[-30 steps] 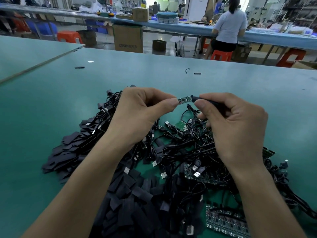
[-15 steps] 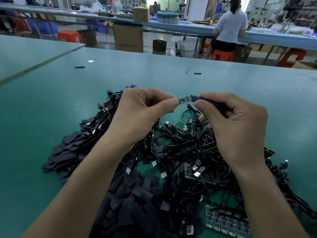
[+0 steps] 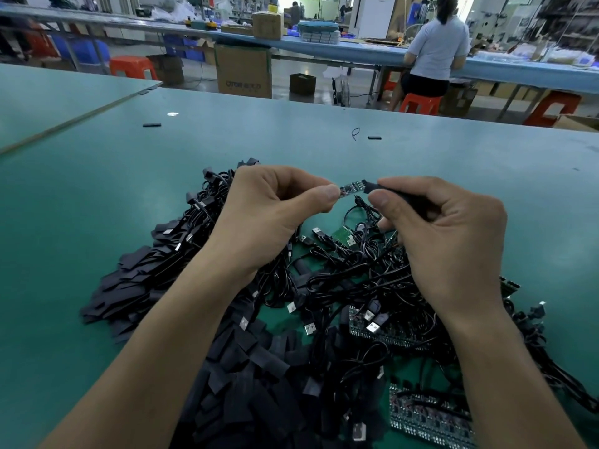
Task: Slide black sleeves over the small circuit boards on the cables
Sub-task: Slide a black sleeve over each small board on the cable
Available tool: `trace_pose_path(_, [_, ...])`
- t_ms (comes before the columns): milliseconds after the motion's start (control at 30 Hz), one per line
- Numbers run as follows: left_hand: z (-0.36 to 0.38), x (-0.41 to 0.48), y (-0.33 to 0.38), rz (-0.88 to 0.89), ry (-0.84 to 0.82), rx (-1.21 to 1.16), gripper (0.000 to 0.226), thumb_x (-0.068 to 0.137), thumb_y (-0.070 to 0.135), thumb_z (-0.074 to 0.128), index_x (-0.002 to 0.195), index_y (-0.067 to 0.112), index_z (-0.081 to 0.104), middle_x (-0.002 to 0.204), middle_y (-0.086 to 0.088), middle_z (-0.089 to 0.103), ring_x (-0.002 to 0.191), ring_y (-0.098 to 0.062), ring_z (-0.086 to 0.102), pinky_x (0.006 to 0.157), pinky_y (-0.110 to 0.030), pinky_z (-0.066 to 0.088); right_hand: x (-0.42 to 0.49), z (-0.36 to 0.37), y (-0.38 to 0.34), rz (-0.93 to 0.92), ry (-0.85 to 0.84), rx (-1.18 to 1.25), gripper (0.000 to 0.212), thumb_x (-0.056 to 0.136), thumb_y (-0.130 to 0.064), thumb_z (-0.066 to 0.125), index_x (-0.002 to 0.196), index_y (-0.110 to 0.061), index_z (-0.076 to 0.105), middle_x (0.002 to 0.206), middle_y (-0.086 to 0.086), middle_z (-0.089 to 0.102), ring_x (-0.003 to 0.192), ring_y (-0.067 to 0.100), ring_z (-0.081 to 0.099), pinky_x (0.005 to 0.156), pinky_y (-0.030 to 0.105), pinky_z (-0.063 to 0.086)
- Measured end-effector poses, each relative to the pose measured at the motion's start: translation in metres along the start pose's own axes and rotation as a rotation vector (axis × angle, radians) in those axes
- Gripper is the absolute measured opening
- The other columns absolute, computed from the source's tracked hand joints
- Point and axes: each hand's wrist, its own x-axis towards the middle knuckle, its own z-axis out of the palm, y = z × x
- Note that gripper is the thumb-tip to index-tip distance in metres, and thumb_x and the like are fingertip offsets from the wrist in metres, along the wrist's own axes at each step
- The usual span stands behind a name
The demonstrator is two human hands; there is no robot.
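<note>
Nearest the camera, a heap of flat black sleeves (image 3: 252,377) covers the green table (image 3: 97,222), with a strip of joined circuit boards (image 3: 428,416) to its right. Just beyond lies a tangle of black cables (image 3: 350,280) with silver plugs.

Above the tangle the two hands are raised close together. The left hand (image 3: 269,218) pinches the left end of a small circuit board (image 3: 351,188) between thumb and forefinger. The right hand (image 3: 444,234) pinches a black sleeve (image 3: 372,187) the same way, its other fingers curled. The sleeve's open end meets the board's right end, and most of the board is bare between the two hands.

Farther out on the table lie two stray sleeves, one on the left (image 3: 151,125) and one on the right (image 3: 374,137). Past the table's edge stands a cardboard box (image 3: 243,71), and a person (image 3: 434,50) sits on an orange stool (image 3: 419,103) at a blue bench, back to the camera.
</note>
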Motion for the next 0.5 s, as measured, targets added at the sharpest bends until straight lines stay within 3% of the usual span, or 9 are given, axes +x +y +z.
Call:
trace_pose_path(100, [0.0012,-0.0002,-0.0005,0.0,0.002,-0.005,0.004,0.085,0.014,0.077,0.081,0.012,0.077,0.064,0.007,0.071,0.05,0.004,0.057,0.052,-0.005,0.041,-0.0003,-0.0003,-0.0009,0.019,0.003,0.023,0.018,0.082,-0.028,0.079,0.095,-0.038,0.07,0.076,-0.021,0.071,0.064,0.005,0.071,0.061,0.016,0.054])
trace_pose_path(267, [0.0012,-0.0005,-0.0003,0.008,-0.006,-0.008,0.005,0.085,0.013,0.077,0.08,0.013,0.076,0.064,0.007,0.072,0.052,0.004,0.058,0.053,-0.006,0.042,-0.0001,-0.0006,-0.0016,0.03,-0.018,0.003,0.023,0.078,-0.034,0.079,0.099,-0.038,0.07,0.085,-0.024,0.071,0.069,0.004,0.072,0.069,0.026,0.06])
trace_pose_path(500, [-0.0046,0.0007,-0.0003,0.01,-0.091,0.048,0.005,0.084,0.016,0.077,0.084,0.021,0.078,0.081,-0.005,0.076,0.072,-0.007,0.067,0.067,-0.013,0.051,0.0008,-0.0013,0.002,0.019,-0.023,-0.048,0.029,0.078,-0.033,0.08,0.105,-0.036,0.07,0.089,-0.017,0.073,0.073,0.004,0.071,0.074,0.034,0.061])
